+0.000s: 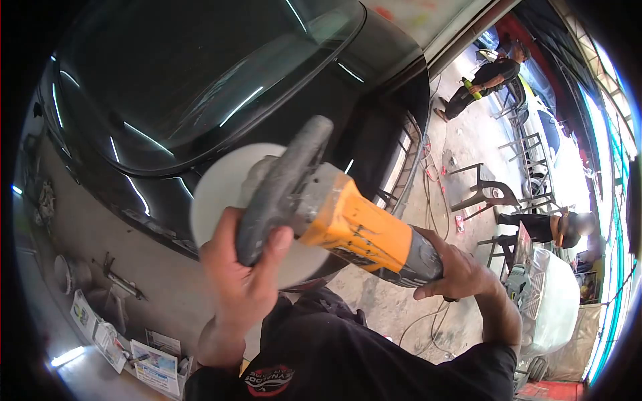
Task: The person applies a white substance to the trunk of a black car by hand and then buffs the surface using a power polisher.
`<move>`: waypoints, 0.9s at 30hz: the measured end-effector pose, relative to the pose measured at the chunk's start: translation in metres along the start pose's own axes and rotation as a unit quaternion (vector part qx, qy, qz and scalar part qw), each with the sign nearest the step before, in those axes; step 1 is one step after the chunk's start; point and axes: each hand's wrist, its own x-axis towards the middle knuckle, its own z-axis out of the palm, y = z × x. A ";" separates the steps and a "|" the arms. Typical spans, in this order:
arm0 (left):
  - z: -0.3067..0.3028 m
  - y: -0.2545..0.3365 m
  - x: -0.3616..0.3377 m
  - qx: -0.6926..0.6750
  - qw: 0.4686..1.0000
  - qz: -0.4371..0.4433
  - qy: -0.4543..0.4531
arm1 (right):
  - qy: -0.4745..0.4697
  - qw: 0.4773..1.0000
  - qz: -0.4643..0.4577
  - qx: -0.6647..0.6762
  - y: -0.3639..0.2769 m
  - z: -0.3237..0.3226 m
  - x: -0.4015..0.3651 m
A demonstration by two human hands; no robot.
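An orange-and-black power polisher [364, 224] is held across my front, tilted, with a round white pad [217, 180] at its head. My left hand [247, 274] wraps round its dark grey loop handle [284, 180], thumb on the near side. Farther back, my right hand [458, 267] grips the black rear end of the tool. Behind the pad lies the glossy black body of a car [378, 123], with light strips mirrored in its paint and window glass [221, 73]. The pad overlaps the car's edge in this view.
Cables [428, 177] trail over the concrete floor to the right. Beyond them stand a dark plastic chair [485, 190], a person holding a green bottle [471, 87] and another person [542, 227]. A translucent covered panel [555, 301] is at right. Newspaper sheets [157, 364] lie lower left.
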 end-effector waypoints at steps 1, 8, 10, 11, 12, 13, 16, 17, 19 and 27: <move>0.012 0.000 0.001 -0.009 1.000 0.020 -0.022 | 0.016 1.000 0.002 0.012 0.012 0.002 -0.007; 0.118 -0.010 0.025 -0.009 0.986 0.106 -0.131 | 0.126 0.981 0.052 0.141 0.097 0.002 -0.051; 0.159 -0.015 0.038 -0.014 0.979 0.161 -0.123 | 0.155 0.959 0.047 0.233 0.128 0.001 -0.055; 0.177 -0.018 0.044 0.001 0.977 0.169 -0.127 | 0.170 0.955 0.036 0.240 0.148 0.000 -0.055; 0.194 -0.015 0.052 0.006 0.978 0.165 -0.131 | 0.185 0.950 0.026 0.249 0.165 -0.004 -0.053; 0.207 -0.009 0.059 -0.009 0.979 0.151 -0.137 | 0.182 0.952 0.113 0.216 0.161 -0.018 -0.056; 0.254 -0.021 0.075 -0.009 0.980 0.182 -0.085 | 0.235 0.947 0.094 0.199 0.191 -0.029 -0.054; 0.261 -0.020 0.079 -0.014 0.982 0.170 -0.085 | 0.237 0.949 0.099 0.181 0.197 -0.034 -0.053; 0.264 -0.021 0.081 -0.019 0.982 0.165 -0.089 | 0.219 0.948 0.144 0.178 0.181 -0.042 -0.057; 0.170 -0.015 0.031 -0.024 0.968 0.144 -0.206 | 0.241 0.953 0.142 0.118 0.130 0.024 -0.075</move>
